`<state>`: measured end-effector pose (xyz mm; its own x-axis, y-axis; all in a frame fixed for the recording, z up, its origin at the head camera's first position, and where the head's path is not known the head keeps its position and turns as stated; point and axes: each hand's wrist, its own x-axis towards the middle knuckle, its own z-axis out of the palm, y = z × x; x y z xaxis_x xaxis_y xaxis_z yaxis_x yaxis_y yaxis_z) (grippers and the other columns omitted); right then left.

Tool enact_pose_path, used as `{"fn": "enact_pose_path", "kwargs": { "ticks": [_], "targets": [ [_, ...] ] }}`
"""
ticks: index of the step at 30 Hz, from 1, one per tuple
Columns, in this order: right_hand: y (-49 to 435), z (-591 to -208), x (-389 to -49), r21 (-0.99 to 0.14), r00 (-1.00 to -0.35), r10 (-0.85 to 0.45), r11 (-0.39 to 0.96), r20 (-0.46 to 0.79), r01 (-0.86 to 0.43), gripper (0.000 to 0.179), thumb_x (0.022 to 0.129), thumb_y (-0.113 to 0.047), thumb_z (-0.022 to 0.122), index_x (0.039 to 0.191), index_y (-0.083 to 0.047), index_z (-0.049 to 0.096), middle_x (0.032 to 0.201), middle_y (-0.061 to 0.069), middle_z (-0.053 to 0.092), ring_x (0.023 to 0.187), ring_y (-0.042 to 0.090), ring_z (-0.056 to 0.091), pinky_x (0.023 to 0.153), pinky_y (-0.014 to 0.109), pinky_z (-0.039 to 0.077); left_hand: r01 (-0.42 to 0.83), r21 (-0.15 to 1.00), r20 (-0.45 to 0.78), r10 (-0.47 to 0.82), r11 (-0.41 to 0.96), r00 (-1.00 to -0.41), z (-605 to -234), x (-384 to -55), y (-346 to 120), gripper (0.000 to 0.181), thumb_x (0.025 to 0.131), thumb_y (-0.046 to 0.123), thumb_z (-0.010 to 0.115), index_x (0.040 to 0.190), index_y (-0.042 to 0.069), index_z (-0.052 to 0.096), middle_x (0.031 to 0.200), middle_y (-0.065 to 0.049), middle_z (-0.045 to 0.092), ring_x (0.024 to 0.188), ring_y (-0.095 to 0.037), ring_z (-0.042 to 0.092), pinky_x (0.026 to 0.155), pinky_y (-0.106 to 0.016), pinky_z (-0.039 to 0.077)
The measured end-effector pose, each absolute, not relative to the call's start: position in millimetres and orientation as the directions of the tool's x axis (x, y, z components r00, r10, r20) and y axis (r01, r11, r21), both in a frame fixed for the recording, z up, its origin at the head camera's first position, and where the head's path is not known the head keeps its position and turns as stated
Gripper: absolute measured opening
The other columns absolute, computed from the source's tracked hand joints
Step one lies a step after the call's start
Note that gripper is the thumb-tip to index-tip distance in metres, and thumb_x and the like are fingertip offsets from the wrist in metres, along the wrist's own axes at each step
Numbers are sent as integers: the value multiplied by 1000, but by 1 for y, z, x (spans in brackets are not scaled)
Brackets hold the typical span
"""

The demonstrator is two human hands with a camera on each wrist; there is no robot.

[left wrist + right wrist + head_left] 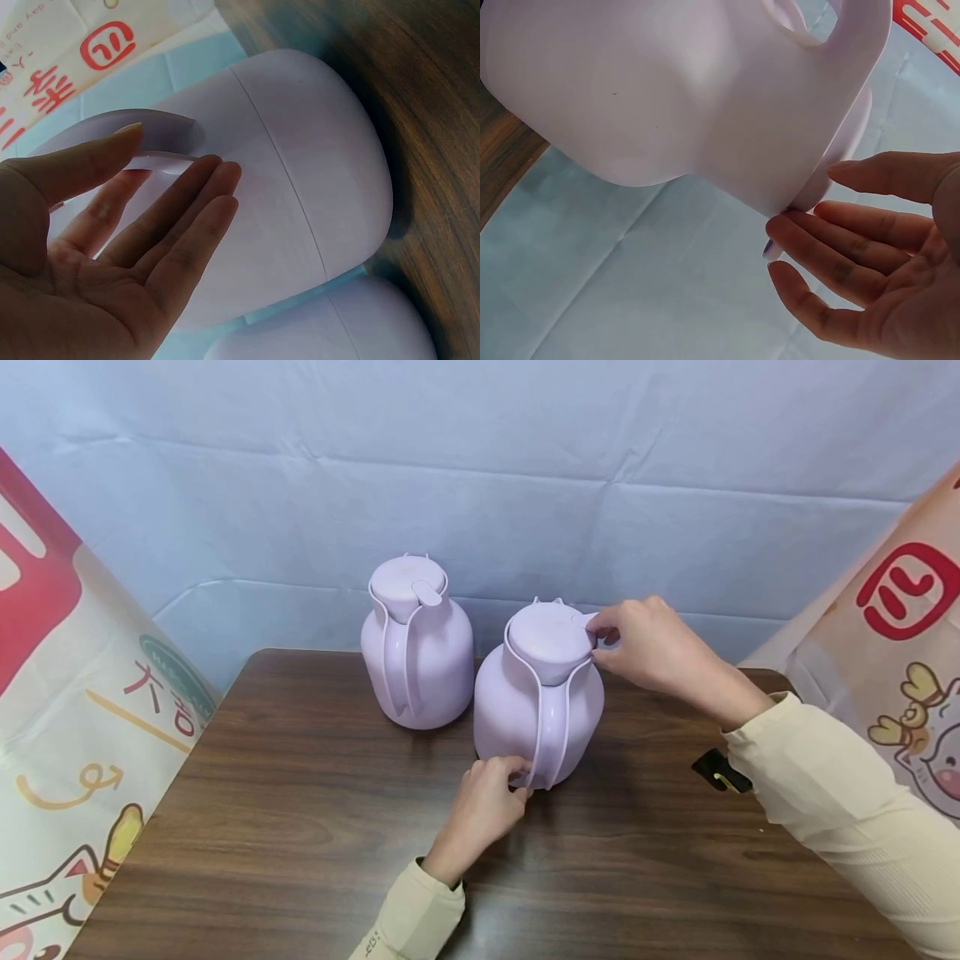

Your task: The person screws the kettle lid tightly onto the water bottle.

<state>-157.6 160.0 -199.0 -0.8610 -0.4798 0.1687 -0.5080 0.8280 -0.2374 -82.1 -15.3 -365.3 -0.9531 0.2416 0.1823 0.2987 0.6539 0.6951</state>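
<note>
Two pale lilac thermos jugs stand upright on the table, their handles facing the front. My right hand point(645, 639) is at the top of the nearer jug point(498, 714), pinching the small lever at the right edge of its round lid point(547, 631); the fingers partly cover the lever. Low on that jug, my left hand point(487, 797) holds the bottom of the handle point(553, 722) between thumb and forefinger. In the left wrist view, its other fingers extend along the body. The other jug point(446, 660) stands to the left and farther back, untouched, its lid lever pointing front right.
Brown wood-grain table point(315, 860) lies under both jugs. A pale blue cloth point(450, 460) hangs close behind them. Printed cartoon sheets point(67, 693) flank the table left and right. A small black item point(716, 770) lies beside the right sleeve.
</note>
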Motion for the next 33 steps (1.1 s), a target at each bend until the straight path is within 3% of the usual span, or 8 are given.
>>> {"fn": "enact_pose_path", "kwargs": {
  "ticks": [10, 21, 27, 33],
  "targets": [
    [166, -196, -159, -283, -873, -470, 827, 128, -486, 21, 74, -7, 61, 93, -2, 69, 84, 13, 67, 81, 26, 61, 75, 42, 45, 296, 697, 180, 241, 653, -954, -365, -82, -16, 23, 72, -3, 66, 93, 7, 70, 85, -5, 69, 81, -22, 65, 67, -32, 49],
    [177, -195, -168, -278, -906, -399, 863, 140, -423, 21, 72, -5, 61, 91, 3, 67, 79, 14, 67, 76, 28, 62, 74, 43, 44, 295, 696, 180, 238, 654, -954, -366, -82, -16, 23, 72, -3, 66, 92, 7, 70, 84, -4, 69, 80, -22, 65, 67, -32, 49],
    [178, -197, -175, -299, -922, -381, 873, 75, -385, 30, 77, -7, 58, 105, 4, 62, 96, 23, 64, 93, 37, 58, 79, 47, 41, 297, 696, 182, 240, 654, -954, -366, -82, -16, 24, 72, -3, 66, 93, 7, 70, 84, -4, 69, 80, -22, 65, 66, -32, 49],
    [179, -198, -178, -289, -907, -414, 862, 72, -416, 26, 77, -2, 55, 102, 0, 62, 102, 23, 63, 100, 41, 55, 79, 47, 40, 299, 692, 183, 240, 657, -953, -366, -83, -15, 23, 72, -3, 66, 92, 7, 70, 83, -4, 69, 79, -21, 65, 66, -31, 49]
  ]
}}
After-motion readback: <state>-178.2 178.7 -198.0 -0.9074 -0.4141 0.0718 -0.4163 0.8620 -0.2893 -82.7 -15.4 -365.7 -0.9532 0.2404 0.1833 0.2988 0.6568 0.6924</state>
